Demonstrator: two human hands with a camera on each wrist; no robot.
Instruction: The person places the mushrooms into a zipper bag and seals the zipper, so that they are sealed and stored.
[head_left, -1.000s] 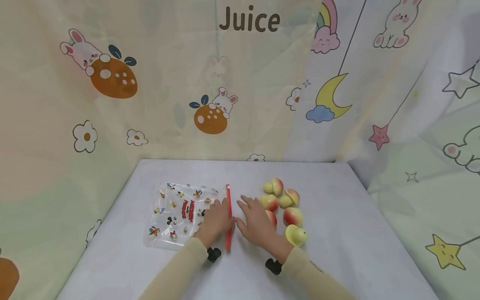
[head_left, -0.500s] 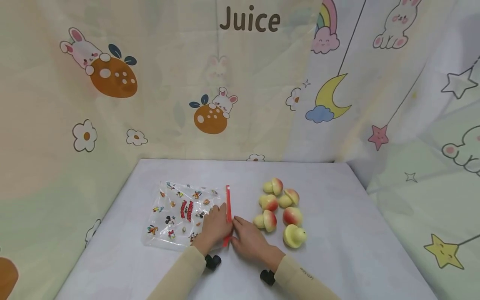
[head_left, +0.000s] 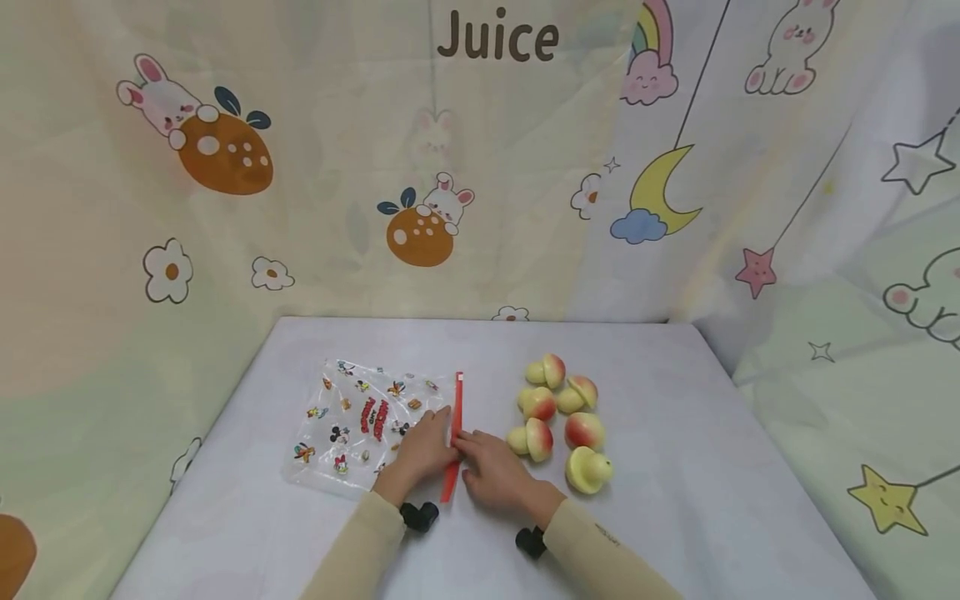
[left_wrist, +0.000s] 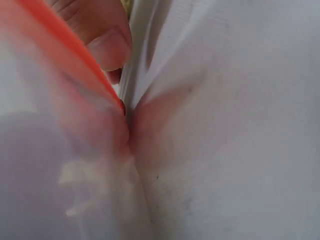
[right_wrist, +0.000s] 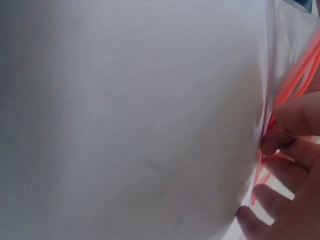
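Note:
A clear zip bag (head_left: 341, 417) printed with cartoon figures lies flat on the left of the table, its red zip edge (head_left: 459, 392) facing right. My left hand (head_left: 422, 450) lies over the bag's right part and pinches that edge near its middle. From the other side, my right hand (head_left: 495, 475) grips the same edge, with thumb and fingers meeting at the red strip (right_wrist: 300, 75) in the right wrist view. The strip bends slightly between the hands. Close up in the left wrist view, a fingertip (left_wrist: 111, 47) is beside the red strip (left_wrist: 65, 37).
Several yellow and red mushroom-shaped pieces (head_left: 585, 431) lie just right of my right hand. The white table (head_left: 675, 500) ends at a back edge against a printed cloth (head_left: 510, 250). Dark wrist cameras (head_left: 420, 517) are strapped to both wrists.
My right hand has moved left and down from beside the bag to its red edge, uncovering a mushroom-shaped piece. My left hand has shifted slightly towards me, and the edge now bends.

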